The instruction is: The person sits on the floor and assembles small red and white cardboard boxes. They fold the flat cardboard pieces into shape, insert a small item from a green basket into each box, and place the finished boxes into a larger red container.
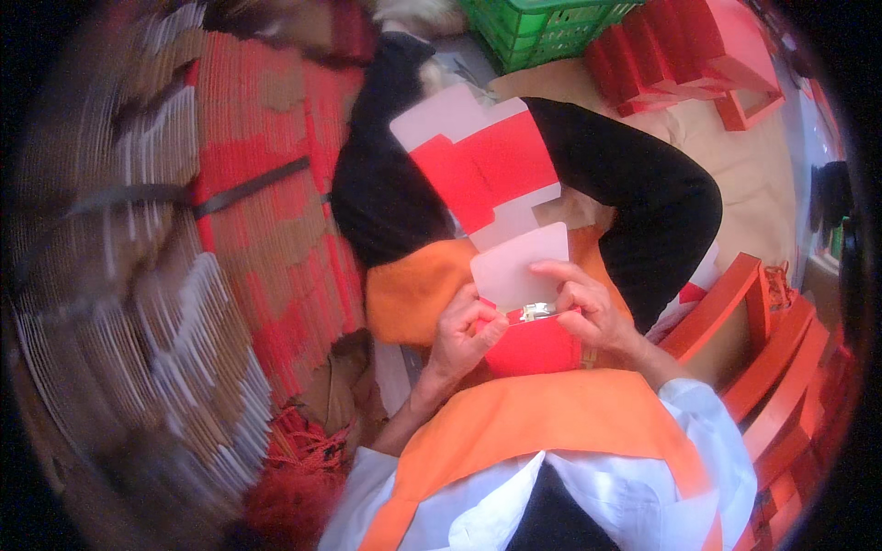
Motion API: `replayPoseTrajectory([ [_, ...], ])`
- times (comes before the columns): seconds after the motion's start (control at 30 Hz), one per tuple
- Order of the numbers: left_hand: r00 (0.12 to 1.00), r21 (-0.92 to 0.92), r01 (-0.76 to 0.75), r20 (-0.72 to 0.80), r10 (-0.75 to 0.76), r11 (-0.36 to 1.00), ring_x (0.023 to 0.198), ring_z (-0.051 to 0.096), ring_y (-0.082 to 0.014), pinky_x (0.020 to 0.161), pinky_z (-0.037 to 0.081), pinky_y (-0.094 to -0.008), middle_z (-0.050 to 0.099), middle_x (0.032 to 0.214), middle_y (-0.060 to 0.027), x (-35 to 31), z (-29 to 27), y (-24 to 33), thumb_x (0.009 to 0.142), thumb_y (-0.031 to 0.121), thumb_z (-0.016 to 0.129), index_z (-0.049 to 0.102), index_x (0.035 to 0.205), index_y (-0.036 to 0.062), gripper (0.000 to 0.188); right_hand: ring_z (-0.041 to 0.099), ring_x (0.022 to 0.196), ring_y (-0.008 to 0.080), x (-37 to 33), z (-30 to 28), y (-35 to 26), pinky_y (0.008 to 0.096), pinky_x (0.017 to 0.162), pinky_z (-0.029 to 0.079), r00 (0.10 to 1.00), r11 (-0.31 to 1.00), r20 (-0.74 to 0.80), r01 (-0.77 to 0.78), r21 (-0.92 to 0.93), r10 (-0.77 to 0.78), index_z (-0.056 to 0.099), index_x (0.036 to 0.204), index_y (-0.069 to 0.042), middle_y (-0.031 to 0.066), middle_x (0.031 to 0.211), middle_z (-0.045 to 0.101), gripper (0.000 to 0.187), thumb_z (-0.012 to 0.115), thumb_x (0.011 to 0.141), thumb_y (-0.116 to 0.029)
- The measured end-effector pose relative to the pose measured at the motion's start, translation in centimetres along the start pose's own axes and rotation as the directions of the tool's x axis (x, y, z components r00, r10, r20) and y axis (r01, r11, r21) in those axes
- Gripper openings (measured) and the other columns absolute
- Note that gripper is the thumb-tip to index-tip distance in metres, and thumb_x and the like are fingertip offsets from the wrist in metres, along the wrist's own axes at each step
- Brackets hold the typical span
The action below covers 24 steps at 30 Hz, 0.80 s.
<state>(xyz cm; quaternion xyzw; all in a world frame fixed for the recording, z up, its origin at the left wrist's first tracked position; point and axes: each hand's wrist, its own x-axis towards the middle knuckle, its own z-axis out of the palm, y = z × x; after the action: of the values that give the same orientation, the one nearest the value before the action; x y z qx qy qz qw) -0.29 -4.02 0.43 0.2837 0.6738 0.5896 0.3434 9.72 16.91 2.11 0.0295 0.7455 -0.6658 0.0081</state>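
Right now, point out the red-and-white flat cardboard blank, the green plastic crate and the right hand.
red-and-white flat cardboard blank point(491, 170): head view, red middle panel.
green plastic crate point(542, 28): head view, lattice wall.
right hand point(588, 308): head view, knuckles.

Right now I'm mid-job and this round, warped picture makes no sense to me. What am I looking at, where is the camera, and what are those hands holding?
There is no machine here: this is one picture from a wide fisheye camera worn on a person's head, looking down, so straight edges bend near the rim. The two bare hands coming up from below are the wearer's own. The left hand and the right hand together grip a red and white cardboard box blank, partly folded, with a small shiny metal piece between the fingers. Below is the wearer's orange and white clothing. To the left lie bundled stacks of flat red cardboard, blurred. At the upper right sit folded red boxes and a green plastic crate. More red boxes stand at the right.
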Motion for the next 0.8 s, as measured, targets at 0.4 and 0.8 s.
replayPoseTrajectory([
  [0.4, 0.951, -0.169, -0.104, -0.305, 0.048, 0.980, 0.096, 0.048, -0.0210, 0.085, 0.039, -0.0303, 0.049, 0.100, -0.0115, 0.7, 2.0, 1.2, 0.072, 0.015, 0.069, 0.048, 0.099, 0.0005, 0.037, 0.046, 0.104, 0.0200, -0.6, 3.0, 1.2, 0.0346, 0.091, 0.036, 0.940, 0.850, -0.338, 0.142, 0.508, 0.046, 0.040, 0.105, -0.004, 0.0118, 0.108, 0.048, 0.033, 0.055, 0.076, 0.003],
  [0.8, 0.950, -0.018, 0.000, -0.312, -0.006, 1.000, 0.090, 0.051, -0.0218, 0.081, 0.041, -0.0301, 0.052, 0.094, -0.0104, 0.9, 1.9, 1.5, 0.072, 0.003, 0.063, 0.054, 0.090, 0.0011, 0.020, 0.051, 0.095, 0.0212, 0.6, 2.0, -0.9, 0.0299, 0.083, 0.040, 0.961, 0.989, -0.261, -0.063, 0.136, 0.097, 0.055, 0.093, 0.000, 0.0116, 0.098, 0.053, 0.017, 0.053, 0.076, 0.001],
])
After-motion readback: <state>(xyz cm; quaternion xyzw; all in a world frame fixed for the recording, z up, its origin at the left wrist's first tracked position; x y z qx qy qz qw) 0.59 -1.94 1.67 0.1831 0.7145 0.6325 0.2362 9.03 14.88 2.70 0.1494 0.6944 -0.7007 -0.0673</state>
